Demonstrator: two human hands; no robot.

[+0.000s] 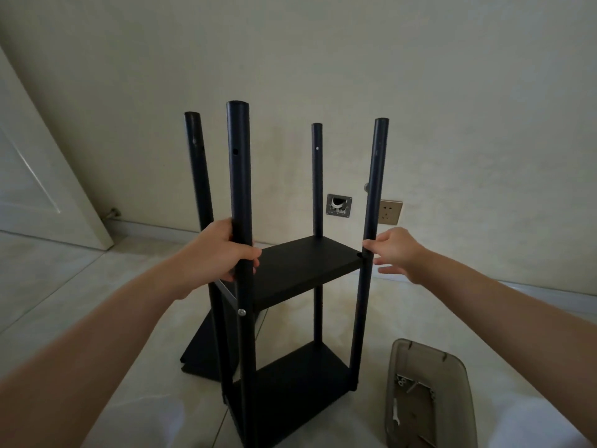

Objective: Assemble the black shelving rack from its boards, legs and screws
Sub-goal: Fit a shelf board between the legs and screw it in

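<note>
Forearms fill the bottom of the view, rack [290,286] standing on the floor [97,286] right between them. My left hand [223,253] is wrapped round the near-left leg [240,205], fingers curled on it just above the middle board [303,263]. I read that as steadying the frame so it doesn't rock. My right hand [399,253] is released, fingers loose, fingertips touching or just beside the near-right leg [374,189] at board height. Can't tell if there's real contact.

Two boards are on: the middle one level with my hands, the bottom board [290,379] well below them. All four legs stick up bare above my hands with empty holes near the tops, so the top board looks not yet fitted. One screw head [241,312] shows on the near-left leg below my left hand.

A spare board [206,350] leans behind the frame, below my left hand. A grey tray [429,396] with small hardware lies on the floor below my right hand, probably parked there for easy reach.
</note>
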